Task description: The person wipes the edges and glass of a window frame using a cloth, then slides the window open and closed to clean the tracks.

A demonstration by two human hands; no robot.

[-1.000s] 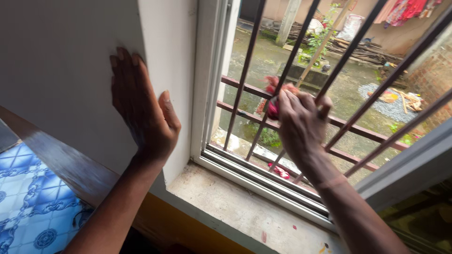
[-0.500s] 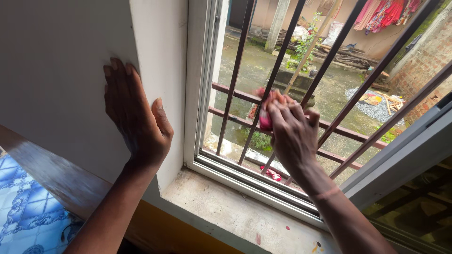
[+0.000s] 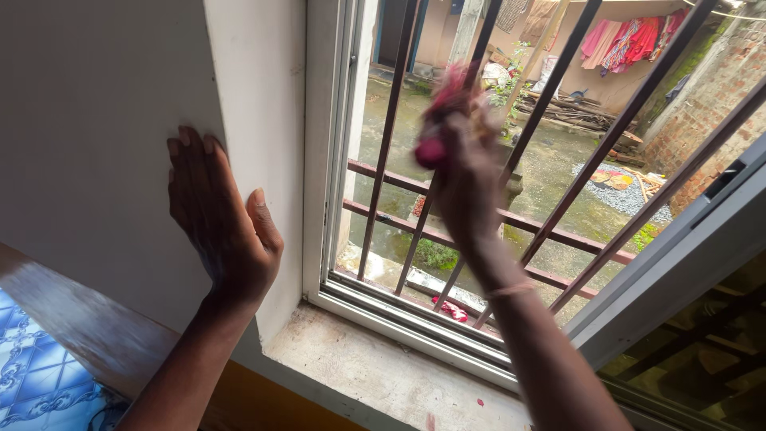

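Two hands in view, one cloth. Left hand [image 3: 219,227]: flat, fingers spread and released, palm pressed on the smooth white wall [image 3: 96,120] at its outer corner; grasps nothing. Below it, one dark wooden headboard edge [image 3: 64,319], polished, running diagonally, and a blue-white patterned bedsheet [image 3: 32,391] at bottom left. White window frame [image 3: 319,160]: smooth painted metal with stacked sliding tracks along the bottom. Concrete sill [image 3: 375,375]: rough, stained, a few pink specks. Window grille [image 3: 383,175]: about six thin round vertical bars plus two flat horizontal rails, all dark reddish-brown metal. Right hand [image 3: 467,187]: fingers clenched around a pink-red cloth [image 3: 443,120], bunched and motion-blurred, held up against the bars in the grille's upper middle. One thin band on the right wrist. Outside: wet yard, brick wall, pink-red laundry [image 3: 630,40] hanging at top right.
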